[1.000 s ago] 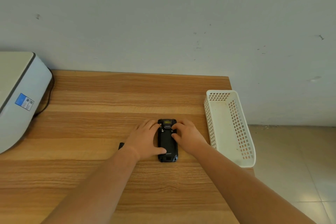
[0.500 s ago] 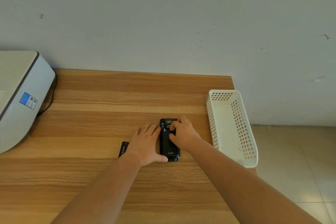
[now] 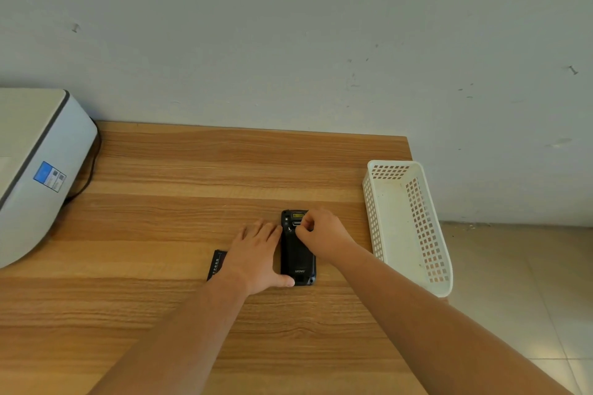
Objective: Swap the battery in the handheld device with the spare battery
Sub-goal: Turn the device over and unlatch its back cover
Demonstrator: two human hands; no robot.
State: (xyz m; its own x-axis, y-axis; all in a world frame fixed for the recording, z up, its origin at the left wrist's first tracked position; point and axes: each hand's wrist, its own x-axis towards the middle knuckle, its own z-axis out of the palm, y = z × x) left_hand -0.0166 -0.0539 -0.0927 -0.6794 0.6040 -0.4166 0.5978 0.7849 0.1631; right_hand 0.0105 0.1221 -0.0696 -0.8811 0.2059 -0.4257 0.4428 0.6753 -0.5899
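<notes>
The handheld device (image 3: 298, 250) is seen lying face down on the wooden worktop (image 3: 167, 202), near its right side, with the back cover seemingly not yet removed. It is steadied by the left hand (image 3: 256, 258), whose fingers are laid out straight along the device's left edge, the thumb touching its near corner. The right hand (image 3: 321, 236) is placed over the far right part of the device, its fingers curled and apparently pinching at a latch or cover edge there; what exactly is gripped cannot be told. The spare battery (image 3: 216, 264), a flat dark slab, is partly hidden under the left wrist, just left of the device.

The device is judged to be rigid, fairly light and smooth-cased, so sliding on the worktop is likely unless it is pressed down. The cover is best taken at its far edge near the latch; the battery, thin and stiff, by its long edges.

A white basket (image 3: 414, 170) stands to the right, and a grey machine (image 3: 35, 151) at the far left.
</notes>
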